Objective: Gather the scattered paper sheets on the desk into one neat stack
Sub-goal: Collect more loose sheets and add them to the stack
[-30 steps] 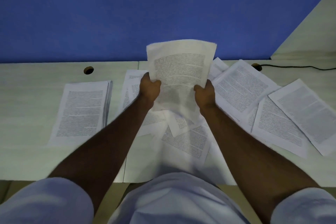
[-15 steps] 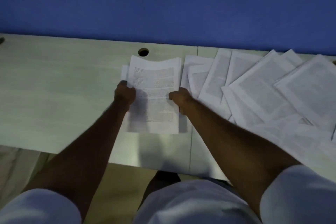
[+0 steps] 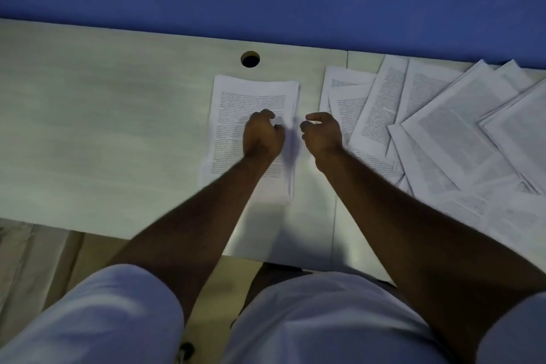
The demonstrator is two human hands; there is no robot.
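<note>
Two bare forearms, uncovered from elbow to wrist. Left hand (image 3: 263, 136) and right hand (image 3: 322, 134) bare: no gloves, rings, watch or bands visible. Short white sleeves (image 3: 97, 319) ending above elbows, loose, softly creased. Same white fabric over torso (image 3: 319, 322) at bottom centre. No print or logo discernible in dim light.

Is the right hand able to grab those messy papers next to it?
Probably yes. The right hand is holding nothing and hovers just beside the scattered sheets, which lie uncovered on the desk. Nothing stands between them. The left hand is over the neat stack.
</note>
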